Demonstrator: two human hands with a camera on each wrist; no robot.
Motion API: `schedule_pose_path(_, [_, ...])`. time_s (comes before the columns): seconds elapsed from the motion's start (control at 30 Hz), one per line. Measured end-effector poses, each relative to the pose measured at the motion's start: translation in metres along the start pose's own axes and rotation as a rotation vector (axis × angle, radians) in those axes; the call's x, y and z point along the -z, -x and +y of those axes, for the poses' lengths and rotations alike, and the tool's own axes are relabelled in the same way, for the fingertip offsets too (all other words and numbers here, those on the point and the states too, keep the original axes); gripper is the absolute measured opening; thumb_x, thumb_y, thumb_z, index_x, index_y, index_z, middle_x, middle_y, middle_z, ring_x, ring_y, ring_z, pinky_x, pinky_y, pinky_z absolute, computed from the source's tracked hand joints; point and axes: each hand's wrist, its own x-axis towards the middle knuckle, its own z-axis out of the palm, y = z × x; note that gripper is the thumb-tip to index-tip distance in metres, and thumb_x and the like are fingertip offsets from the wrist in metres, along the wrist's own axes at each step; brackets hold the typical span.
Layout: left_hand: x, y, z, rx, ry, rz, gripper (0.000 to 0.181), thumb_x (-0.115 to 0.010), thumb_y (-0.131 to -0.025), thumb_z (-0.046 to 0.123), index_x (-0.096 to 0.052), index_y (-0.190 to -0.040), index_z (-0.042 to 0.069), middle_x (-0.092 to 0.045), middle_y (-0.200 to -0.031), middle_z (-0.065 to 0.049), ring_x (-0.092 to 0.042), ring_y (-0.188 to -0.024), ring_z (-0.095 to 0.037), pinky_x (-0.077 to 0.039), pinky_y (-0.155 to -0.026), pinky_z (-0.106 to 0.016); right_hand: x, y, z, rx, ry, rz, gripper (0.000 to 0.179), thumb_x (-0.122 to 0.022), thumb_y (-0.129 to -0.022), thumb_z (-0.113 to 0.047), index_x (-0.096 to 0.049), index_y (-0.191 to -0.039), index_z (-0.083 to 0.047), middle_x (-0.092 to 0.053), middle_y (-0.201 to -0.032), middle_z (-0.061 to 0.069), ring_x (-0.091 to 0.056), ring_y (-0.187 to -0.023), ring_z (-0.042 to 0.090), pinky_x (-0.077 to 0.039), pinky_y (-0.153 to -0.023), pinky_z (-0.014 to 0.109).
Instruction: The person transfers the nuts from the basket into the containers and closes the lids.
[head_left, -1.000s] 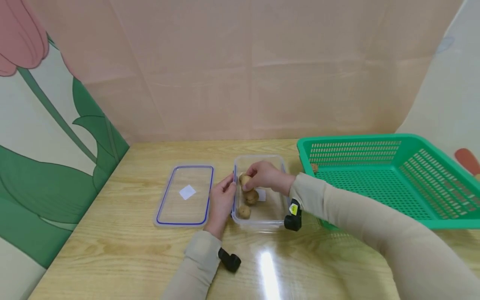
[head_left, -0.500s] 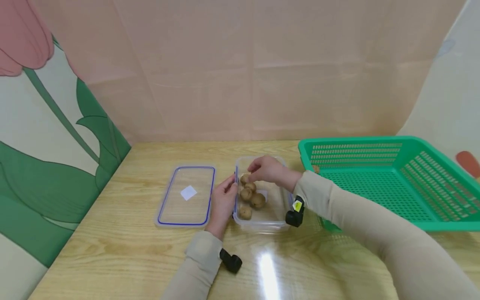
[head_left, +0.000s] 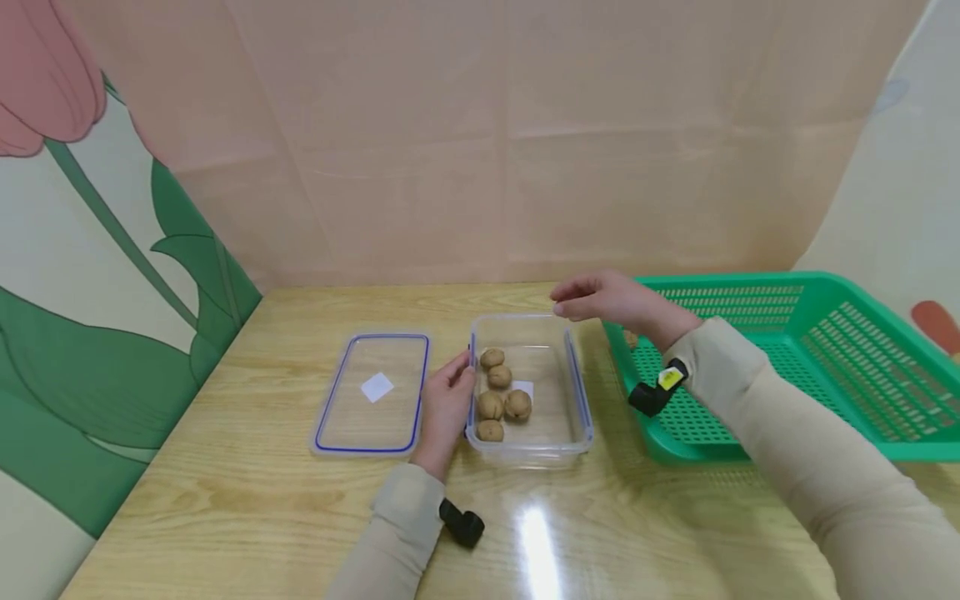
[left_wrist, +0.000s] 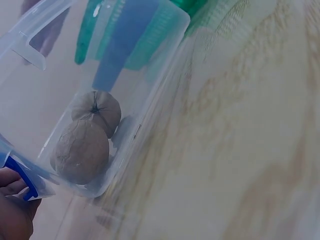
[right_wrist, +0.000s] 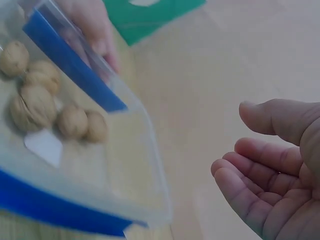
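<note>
Several walnuts (head_left: 517, 406) lie along the left side of a clear plastic food container (head_left: 555, 442) with blue clip flaps. At the container's left wall, my left hand (head_left: 444, 408) holds its edge by the flap; the left wrist view shows curled fingers (left_wrist: 11, 184) beside the blue flap. My right hand (head_left: 611, 302) hovers above the container's far right corner, near the green basket (head_left: 660, 446). Nothing is in it, and the right wrist view shows its thumb and loosely bent fingers (right_wrist: 237, 192) apart. One walnut (head_left: 631, 339) shows in the basket's left corner, partly hidden.
The container's lid (head_left: 341, 392), clear with a blue seal, lies flat on the wooden table (head_left: 247, 492) left of the left hand. The basket's high rim borders the container's right side. A pink cloth (head_left: 390, 167) hangs behind the table.
My right hand has let go of walnuts inside the container, then moved up and right toward the basket. The walnuts have spread out a little. My left hand stays at the container's left wall.
</note>
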Motion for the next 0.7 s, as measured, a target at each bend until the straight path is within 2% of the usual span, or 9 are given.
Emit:
schedule_pose_path(0.3, [0.001,-0.001,-0.002,0.047,-0.006,-0.025,0.034,-0.057,-0.086,0.015,-0.062,-0.12,0.016,-0.061,-0.124,-0.002,-0.059,-0.105,-0.016,-0.051,-0.086,-0.027,0.032,0.016,0.033,-0.054,0.003,0.084,0.053,-0.058,-0.091,-0.031,-0.046,-0.129,0.003,-0.053,-0.126,0.022,-0.055,-0.108,0.031,-0.039,-0.099,0.049])
schedule_pose_path(0.5, [0.001,0.0,-0.002,0.023,-0.015,-0.008,0.034,-0.057,-0.085,0.014,-0.063,-0.119,0.014,-0.062,-0.121,-0.005,-0.06,-0.101,-0.017,-0.052,-0.084,-0.027,0.044,0.022,0.054,-0.075,-0.018,0.085,0.059,-0.058,-0.09,-0.035,-0.043,-0.132,0.003,-0.048,-0.131,0.023,-0.051,-0.115,0.035,-0.038,-0.1,0.052])
schedule_pose_path(0.7, [0.004,0.002,-0.002,0.035,-0.024,-0.009,0.034,-0.057,-0.086,0.014,-0.062,-0.119,0.015,-0.062,-0.122,-0.004,-0.059,-0.099,-0.016,-0.052,-0.081,-0.027,0.05,0.022,0.073,-0.105,-0.052,0.08,0.058,-0.058,-0.091,-0.031,-0.04,-0.134,0.003,-0.046,-0.133,0.024,-0.049,-0.118,0.036,-0.036,-0.102,0.052])
